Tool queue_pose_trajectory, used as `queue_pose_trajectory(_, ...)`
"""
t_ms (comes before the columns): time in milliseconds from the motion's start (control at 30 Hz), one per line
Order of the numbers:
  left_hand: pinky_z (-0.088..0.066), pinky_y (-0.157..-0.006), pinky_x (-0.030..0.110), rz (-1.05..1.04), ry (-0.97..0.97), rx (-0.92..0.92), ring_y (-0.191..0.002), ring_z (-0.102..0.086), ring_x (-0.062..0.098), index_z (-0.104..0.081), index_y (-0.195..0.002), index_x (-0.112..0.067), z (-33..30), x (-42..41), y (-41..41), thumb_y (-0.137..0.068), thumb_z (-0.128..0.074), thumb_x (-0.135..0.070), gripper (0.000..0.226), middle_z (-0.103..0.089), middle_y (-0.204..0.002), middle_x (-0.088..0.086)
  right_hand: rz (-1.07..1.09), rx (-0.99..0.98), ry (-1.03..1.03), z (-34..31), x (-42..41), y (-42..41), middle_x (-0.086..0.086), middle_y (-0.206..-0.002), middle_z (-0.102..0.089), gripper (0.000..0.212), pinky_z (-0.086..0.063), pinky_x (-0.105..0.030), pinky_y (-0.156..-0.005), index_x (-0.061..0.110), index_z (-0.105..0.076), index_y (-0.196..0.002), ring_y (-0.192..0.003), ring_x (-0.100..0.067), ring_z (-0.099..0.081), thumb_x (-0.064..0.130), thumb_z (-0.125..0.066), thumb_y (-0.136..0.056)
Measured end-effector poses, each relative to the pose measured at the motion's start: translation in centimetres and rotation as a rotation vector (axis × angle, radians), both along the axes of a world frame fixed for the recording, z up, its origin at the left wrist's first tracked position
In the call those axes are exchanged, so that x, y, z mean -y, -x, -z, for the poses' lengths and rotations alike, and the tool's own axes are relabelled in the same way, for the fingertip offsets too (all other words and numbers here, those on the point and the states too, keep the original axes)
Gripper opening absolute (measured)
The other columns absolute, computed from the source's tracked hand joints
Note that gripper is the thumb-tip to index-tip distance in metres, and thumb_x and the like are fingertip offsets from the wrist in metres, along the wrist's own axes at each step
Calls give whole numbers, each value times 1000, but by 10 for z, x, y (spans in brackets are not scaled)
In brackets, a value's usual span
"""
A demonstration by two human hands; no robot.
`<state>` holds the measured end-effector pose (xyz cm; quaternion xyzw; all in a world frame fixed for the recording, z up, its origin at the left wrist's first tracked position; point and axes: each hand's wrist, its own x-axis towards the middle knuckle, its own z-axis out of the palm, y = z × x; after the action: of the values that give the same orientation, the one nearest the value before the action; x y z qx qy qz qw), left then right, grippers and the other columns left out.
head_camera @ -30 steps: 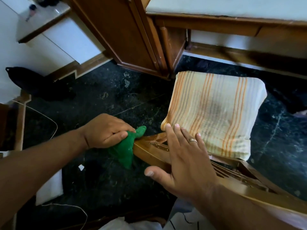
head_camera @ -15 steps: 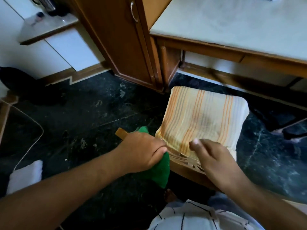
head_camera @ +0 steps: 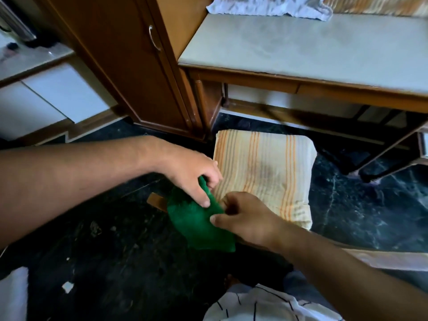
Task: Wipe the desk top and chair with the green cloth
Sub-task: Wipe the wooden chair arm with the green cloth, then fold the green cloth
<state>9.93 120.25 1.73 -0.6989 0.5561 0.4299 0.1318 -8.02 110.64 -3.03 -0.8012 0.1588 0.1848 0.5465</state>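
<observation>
The green cloth (head_camera: 199, 223) hangs over the wooden top rail of the chair (head_camera: 155, 200), just below the chair's striped orange-and-cream cushion (head_camera: 264, 172). My left hand (head_camera: 190, 172) grips the cloth's upper part from the left. My right hand (head_camera: 245, 218) pinches the cloth's right edge with thumb and fingers. Most of the chair's rail is hidden under the cloth and my hands. The pale grey desk top (head_camera: 301, 49) stands beyond the chair at the upper right.
A brown wooden cupboard (head_camera: 129, 66) with a metal handle stands left of the desk. A crumpled white cloth (head_camera: 266, 5) lies at the desk's far edge. The floor (head_camera: 111, 251) is dark marble with small bits of litter. White cabinets (head_camera: 46, 103) are at the left.
The view has tilted up, so more of the desk top shows. My left hand moved the cloth right along the chair's rail. My right hand left the rail and took hold of the cloth.
</observation>
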Motion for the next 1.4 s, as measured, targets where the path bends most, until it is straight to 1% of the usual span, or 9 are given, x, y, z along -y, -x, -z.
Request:
queue_pose_trajectory(67, -34, -113, 58, -78, 100, -28, -115, -62, 14, -58, -76, -31, -22, -3, -6, -83, -71, -52, 26, -71, -109, -14, 124, -7, -279, -9, 19, -4, 2, -71, -65, 18, -45, -22, -53, 20, -59, -76, -61, -9, -61, 22, -73, -86)
queue_pose_trajectory(133, -53, -81, 48, -222, 144, -98, -64, -62, 7, -61, -76, -29, -39, -4, -13, -84, -72, -46, 22, -67, -70, -12, 218, 3, -485, -17, 48, -5, -1, -76, -70, 12, -48, -22, -53, 18, -61, -83, -66, -12, -66, 14, -72, -86)
queue_pose_trajectory(167, -53, -66, 38, -308, 146, -152, -58, -60, 6, -63, -80, -27, -46, -5, -14, -86, -74, -38, 16, -67, -67, -8, 248, 10, -545, -20, 65, -5, -2, -78, -71, 12, -49, -24, -55, 17, -61, -87, -68, -14, -67, 12, -71, -86)
queue_pose_trajectory(333, -60, -78, 25, -852, 333, -493, -101, -74, 17, -66, -114, -10, -49, 5, 5, -75, -80, -13, 41, -77, -109, 5, 399, 25, -723, -25, 157, 5, -18, -111, -72, 45, -58, -45, -81, 3, -65, -115, -96, -31, -71, 23, -73, -76)
queue_pose_trajectory(500, -63, -64, 43, -1585, 666, -885, -85, -77, 24, -80, -94, -16, 0, 86, 65, -70, -76, -12, 24, -79, -99, 10, 503, -13, -938, -10, 237, 36, -15, -118, -71, 39, -60, -45, -78, 10, -73, -114, -104, -29, -70, 28, -68, -81)
queue_pose_trajectory(633, -58, -76, 43, -1966, 624, -871, -100, -72, 32, -67, -123, -10, 41, 180, 113, -87, -71, -21, 38, -74, -117, 15, 596, -106, -872, 11, 313, 71, -19, -108, -73, 41, -61, -39, -64, -2, -61, -123, -88, -29, -74, 1, -64, -83)
queue_pose_trajectory(933, -61, -62, 35, -1909, 675, -773, -80, -78, 25, -73, -102, -8, 46, 394, 184, -88, -73, -8, 15, -80, -93, 12, 707, -78, -734, 16, 518, 151, -8, -115, -73, 21, -58, -54, -77, 20, -60, -118, -101, -28, -72, 13, -53, -100)
queue_pose_trajectory(1100, -61, -67, 37, -1781, 693, -792, -80, -77, 25, -70, -100, -3, 32, 484, 192, -88, -61, 10, 20, -79, -95, 16, 781, 20, -628, 3, 605, 179, -9, -112, -73, 33, -60, -43, -67, 15, -61, -117, -94, -25, -74, -5, -57, -91)
queue_pose_trajectory(1400, -58, -82, 45, -1612, 731, -958, -89, -74, 28, -71, -96, -5, 38, 710, 185, -89, -64, 6, 15, -79, -88, 12, 1132, 276, -473, -10, 794, 197, -11, -106, -74, 18, -58, -33, -62, 15, -65, -109, -87, -22, -73, 6, -61, -94)
